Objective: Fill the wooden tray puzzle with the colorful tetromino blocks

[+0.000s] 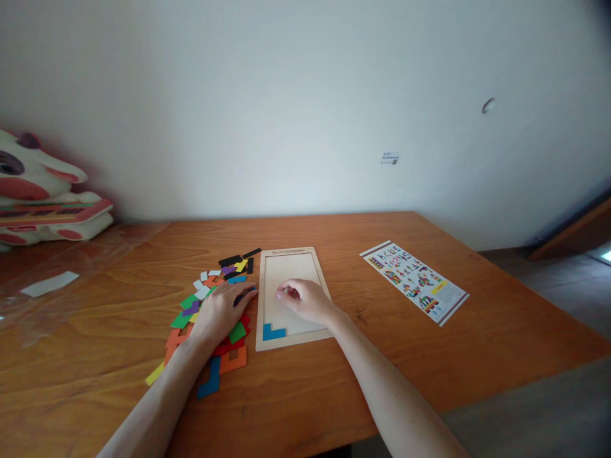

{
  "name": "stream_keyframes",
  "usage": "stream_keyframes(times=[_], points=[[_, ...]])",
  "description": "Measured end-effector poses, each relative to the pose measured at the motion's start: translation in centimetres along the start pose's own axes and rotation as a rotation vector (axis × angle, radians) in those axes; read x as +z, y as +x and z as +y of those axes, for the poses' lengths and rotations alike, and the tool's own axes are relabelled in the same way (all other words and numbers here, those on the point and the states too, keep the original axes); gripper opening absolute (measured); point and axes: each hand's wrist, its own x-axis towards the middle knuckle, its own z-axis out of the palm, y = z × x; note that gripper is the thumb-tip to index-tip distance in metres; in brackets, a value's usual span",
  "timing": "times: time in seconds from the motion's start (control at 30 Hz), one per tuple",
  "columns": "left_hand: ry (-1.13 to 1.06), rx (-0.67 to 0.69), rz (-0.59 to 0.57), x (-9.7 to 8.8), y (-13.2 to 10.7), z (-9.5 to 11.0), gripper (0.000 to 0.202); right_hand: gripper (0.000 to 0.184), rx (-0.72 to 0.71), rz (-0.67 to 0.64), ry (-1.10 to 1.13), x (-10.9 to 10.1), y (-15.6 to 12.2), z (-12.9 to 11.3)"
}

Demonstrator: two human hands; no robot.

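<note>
A pale wooden puzzle tray [260, 318] lies upright on the table, with one L-shaped blue piece [274, 333] in its near left corner. My right hand [305, 300] hovers over the tray's middle, fingers curled into a pinch. Something dark reddish shows between them, too small to name. Left of the tray, my left hand [222, 308] rests over a heap of flat colored puzzle pieces [181, 320]. Its fingers bend around a bit of blue near the tray's left edge, apparently a puzzle piece, mostly hidden. Orange pieces [233, 360] and another blue piece [210, 380] lie close to its wrist.
A printed pattern sheet [415, 280] lies on the wooden table [296, 401] to the right. A white and pink animal-shaped toy keyboard [52, 203] stands at the far left, near a white paper strip [50, 284] and clear plastic. A wall [267, 127] rises behind.
</note>
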Motion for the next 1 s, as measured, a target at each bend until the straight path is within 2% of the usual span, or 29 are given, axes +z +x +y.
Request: stream_keyframes(times=[0.17, 0.27, 0.37, 0.47, 0.53, 0.6, 0.77, 1.0], points=[[0.026, 0.008, 0.070, -0.6, -0.2, 0.2, 0.033, 0.024, 0.041, -0.015, 0.036, 0.1, 0.1, -0.2], [-0.033, -0.042, 0.096, -0.8, -0.3, 0.6, 0.031, 0.024, 0.064, -0.032, 0.077, 0.0, 0.1, -0.2], [-0.283, -0.193, 0.105, -0.8, -0.2, 1.5, 0.034, 0.027, 0.075, -0.030, 0.149, 0.1, 0.2, -0.2], [-0.675, -0.343, 0.046, -0.8, -0.1, 2.8, 0.052, 0.031, 0.049, -0.019, 0.247, 0.2, 0.3, -0.2], [-0.870, -0.387, 0.014, -0.8, 0.0, 3.6, 0.059, 0.034, 0.034, -0.027, 0.312, 0.3, 0.3, -0.3], [-0.978, -0.392, -0.014, -0.8, 0.1, 4.1, 0.056, 0.037, 0.017, -0.031, 0.373, 0.4, 0.3, -0.5], [-0.947, -0.318, -0.100, -0.8, 0.0, 4.5, 0.042, 0.037, -0.020, -0.025, 0.418, 0.6, 0.3, -0.4], [-0.725, -0.260, -0.097, -0.5, -0.3, 4.3, 0.042, 0.033, 0.000, -0.050, 0.382, 0.8, 0.5, 0.2]])
